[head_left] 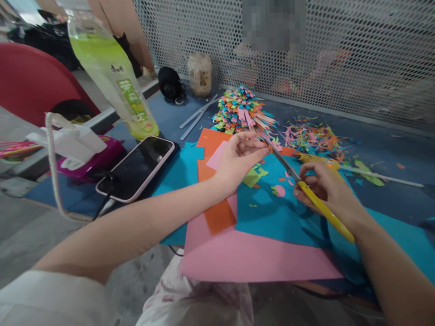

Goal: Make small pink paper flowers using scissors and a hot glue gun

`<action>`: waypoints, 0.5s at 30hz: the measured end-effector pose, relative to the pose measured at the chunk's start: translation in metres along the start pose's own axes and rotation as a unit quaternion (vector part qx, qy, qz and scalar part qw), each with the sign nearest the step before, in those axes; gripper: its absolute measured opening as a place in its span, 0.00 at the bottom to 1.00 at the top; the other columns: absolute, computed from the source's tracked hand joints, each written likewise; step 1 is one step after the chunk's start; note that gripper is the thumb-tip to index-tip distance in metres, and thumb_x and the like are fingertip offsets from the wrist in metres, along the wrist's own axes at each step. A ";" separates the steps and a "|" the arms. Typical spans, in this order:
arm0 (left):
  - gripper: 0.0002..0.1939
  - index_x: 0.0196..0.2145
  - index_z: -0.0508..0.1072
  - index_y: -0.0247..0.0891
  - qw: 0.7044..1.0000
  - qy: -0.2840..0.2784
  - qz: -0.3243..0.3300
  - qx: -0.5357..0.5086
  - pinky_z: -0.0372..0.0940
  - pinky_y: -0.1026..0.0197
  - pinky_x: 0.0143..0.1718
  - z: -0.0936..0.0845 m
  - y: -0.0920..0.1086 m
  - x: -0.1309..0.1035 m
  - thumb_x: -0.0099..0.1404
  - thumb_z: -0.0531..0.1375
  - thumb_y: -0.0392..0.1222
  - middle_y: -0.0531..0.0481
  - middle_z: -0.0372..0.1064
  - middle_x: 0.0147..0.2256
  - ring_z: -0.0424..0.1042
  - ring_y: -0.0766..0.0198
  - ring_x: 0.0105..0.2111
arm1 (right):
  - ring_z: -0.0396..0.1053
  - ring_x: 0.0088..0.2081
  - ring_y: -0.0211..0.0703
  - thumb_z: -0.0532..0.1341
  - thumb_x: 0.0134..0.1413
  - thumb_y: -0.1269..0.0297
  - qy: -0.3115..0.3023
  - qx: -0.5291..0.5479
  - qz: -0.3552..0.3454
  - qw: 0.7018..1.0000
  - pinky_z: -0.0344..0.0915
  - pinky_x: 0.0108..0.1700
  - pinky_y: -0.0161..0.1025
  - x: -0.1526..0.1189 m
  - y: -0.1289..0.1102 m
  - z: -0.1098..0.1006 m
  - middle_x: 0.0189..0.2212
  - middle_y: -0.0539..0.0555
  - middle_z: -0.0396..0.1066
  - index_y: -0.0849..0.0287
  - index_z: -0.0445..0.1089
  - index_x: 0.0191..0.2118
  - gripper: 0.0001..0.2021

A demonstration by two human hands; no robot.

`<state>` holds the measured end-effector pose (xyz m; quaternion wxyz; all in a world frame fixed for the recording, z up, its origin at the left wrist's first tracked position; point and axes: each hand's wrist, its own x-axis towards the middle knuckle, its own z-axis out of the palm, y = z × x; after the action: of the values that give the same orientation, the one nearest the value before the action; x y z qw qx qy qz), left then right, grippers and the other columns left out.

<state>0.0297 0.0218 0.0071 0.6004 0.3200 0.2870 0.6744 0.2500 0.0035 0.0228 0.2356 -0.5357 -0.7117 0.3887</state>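
My right hand (pixel 328 183) is closed around yellow-handled scissors (pixel 326 209), whose metal blades point up and left toward my other hand. Thumb and fingers of my left hand (pixel 239 156) are pinched together by the blade tips; whatever they hold is too small to make out. Beneath both hands lie blue paper (pixel 272 213), pink paper (pixel 254 258) and orange paper (pixel 214 203). A small pink flower-shaped paper piece (pixel 279 190) and green scraps (pixel 252 177) rest on the blue sheet. Just behind my left hand stands a cone of fringed multicoloured paper (pixel 239 111).
Shredded paper strips (pixel 312 138) and a yellow glue gun (pixel 316 159) with a glue stick lie at right. To the left are a phone (pixel 139 167), a drink bottle (pixel 112 77) and a purple tissue box (pixel 91 158). A perforated metal panel (pixel 204 31) closes the back.
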 end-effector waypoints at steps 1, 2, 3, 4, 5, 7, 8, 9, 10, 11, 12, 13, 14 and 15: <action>0.20 0.38 0.68 0.39 1.000 0.002 0.000 0.002 0.67 0.66 0.32 0.000 0.000 0.000 0.50 0.71 0.31 0.57 0.73 0.29 0.73 0.71 0.30 | 0.56 0.20 0.32 0.71 0.44 0.49 0.000 -0.001 -0.002 1.000 0.52 0.20 0.31 0.000 0.000 0.000 0.26 0.43 0.68 0.50 0.57 0.42 0.26; 0.20 0.38 0.68 0.39 1.000 0.003 0.000 0.005 0.67 0.66 0.32 0.000 0.000 -0.001 0.50 0.71 0.31 0.58 0.72 0.29 0.73 0.70 0.30 | 0.56 0.20 0.32 0.71 0.44 0.49 0.000 -0.002 -0.003 1.000 0.51 0.20 0.31 0.000 0.000 0.000 0.25 0.43 0.68 0.50 0.57 0.42 0.25; 0.20 0.38 0.68 0.39 1.000 0.004 0.000 0.008 0.67 0.66 0.32 0.001 0.001 -0.001 0.50 0.71 0.31 0.58 0.72 0.29 0.73 0.70 0.31 | 0.55 0.19 0.32 0.71 0.44 0.49 0.001 -0.003 -0.003 1.000 0.51 0.19 0.31 0.000 -0.001 0.000 0.25 0.43 0.68 0.50 0.58 0.41 0.26; 0.21 0.38 0.68 0.39 1.000 0.003 0.001 0.010 0.67 0.66 0.32 0.000 0.001 -0.001 0.50 0.72 0.31 0.58 0.72 0.29 0.73 0.70 0.31 | 0.55 0.19 0.32 0.71 0.43 0.49 0.003 -0.004 -0.003 1.000 0.51 0.19 0.31 0.000 -0.002 0.000 0.25 0.43 0.68 0.50 0.58 0.41 0.26; 0.21 0.38 0.68 0.39 1.000 0.003 0.002 0.012 0.67 0.65 0.32 0.000 0.001 -0.001 0.50 0.72 0.31 0.58 0.71 0.30 0.73 0.70 0.31 | 0.55 0.19 0.32 0.71 0.43 0.49 0.005 -0.004 -0.002 1.000 0.51 0.19 0.31 0.000 -0.002 0.000 0.25 0.43 0.68 0.50 0.58 0.41 0.26; 0.21 0.38 0.67 0.39 1.000 0.004 0.001 0.013 0.66 0.65 0.33 0.000 0.001 -0.001 0.50 0.72 0.32 0.58 0.71 0.30 0.73 0.69 0.32 | 0.54 0.18 0.32 0.72 0.42 0.48 0.006 -0.005 0.000 1.000 0.50 0.18 0.32 0.000 -0.003 0.001 0.24 0.44 0.69 0.50 0.58 0.41 0.26; 0.21 0.38 0.67 0.40 1.000 0.006 0.000 0.013 0.66 0.65 0.34 0.000 0.001 -0.001 0.50 0.72 0.32 0.58 0.71 0.30 0.73 0.69 0.32 | 0.54 0.18 0.32 0.72 0.42 0.47 0.006 -0.006 0.000 1.000 0.50 0.18 0.32 0.000 -0.003 0.001 0.24 0.44 0.69 0.50 0.58 0.40 0.27; 0.21 0.38 0.67 0.40 1.000 0.007 -0.002 0.012 0.66 0.65 0.34 -0.001 0.001 -0.001 0.50 0.72 0.32 0.58 0.71 0.30 0.73 0.69 0.33 | 0.55 0.18 0.32 0.71 0.42 0.47 0.007 -0.005 0.000 1.000 0.50 0.18 0.32 0.000 -0.003 0.001 0.25 0.44 0.69 0.50 0.58 0.40 0.27; 0.21 0.38 0.67 0.40 1.000 0.007 -0.003 0.012 0.66 0.64 0.34 -0.001 0.001 0.000 0.50 0.72 0.32 0.57 0.71 0.30 0.73 0.68 0.33 | 0.55 0.18 0.32 0.71 0.42 0.47 0.007 -0.004 0.000 1.000 0.51 0.18 0.32 0.000 -0.003 0.001 0.25 0.44 0.69 0.50 0.58 0.41 0.26; 0.21 0.38 0.67 0.40 1.000 0.007 -0.003 0.011 0.66 0.64 0.35 -0.001 0.000 0.000 0.50 0.71 0.32 0.57 0.71 0.31 0.73 0.68 0.33 | 0.55 0.19 0.32 0.71 0.42 0.47 0.008 -0.005 -0.001 1.000 0.51 0.18 0.32 0.000 -0.003 0.001 0.25 0.44 0.69 0.50 0.58 0.41 0.26; 0.21 0.38 0.67 0.40 1.000 0.005 -0.002 0.009 0.66 0.64 0.35 -0.001 0.000 0.000 0.50 0.71 0.32 0.57 0.71 0.31 0.73 0.68 0.34 | 0.56 0.19 0.32 0.71 0.43 0.47 0.009 -0.006 -0.001 1.000 0.51 0.18 0.32 0.000 -0.003 0.001 0.25 0.44 0.68 0.50 0.58 0.41 0.26; 0.21 0.38 0.67 0.40 1.000 0.003 -0.001 0.009 0.66 0.64 0.35 -0.002 0.000 0.000 0.50 0.71 0.32 0.57 0.71 0.31 0.73 0.68 0.34 | 0.55 0.19 0.32 0.71 0.43 0.47 0.011 -0.007 -0.001 1.000 0.51 0.18 0.32 0.000 -0.003 0.001 0.24 0.44 0.68 0.50 0.58 0.40 0.26; 0.21 0.38 0.67 0.40 1.000 0.000 0.001 0.008 0.66 0.64 0.35 -0.002 -0.001 0.000 0.50 0.71 0.32 0.57 0.71 0.31 0.73 0.68 0.34 | 0.55 0.18 0.32 0.71 0.43 0.47 0.010 -0.008 0.001 1.000 0.50 0.18 0.31 0.000 -0.002 0.001 0.24 0.44 0.68 0.50 0.58 0.40 0.26; 0.21 0.38 0.67 0.40 1.000 -0.002 0.004 0.007 0.66 0.64 0.35 -0.002 -0.001 0.001 0.50 0.71 0.32 0.57 0.72 0.31 0.73 0.68 0.33 | 0.54 0.18 0.31 0.71 0.43 0.48 0.010 -0.008 0.002 1.000 0.50 0.18 0.31 0.000 -0.002 0.001 0.24 0.43 0.68 0.50 0.58 0.41 0.26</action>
<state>0.0285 0.0225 0.0049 0.5964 0.3265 0.2891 0.6739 0.2481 0.0028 0.0236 0.2378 -0.5428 -0.7113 0.3779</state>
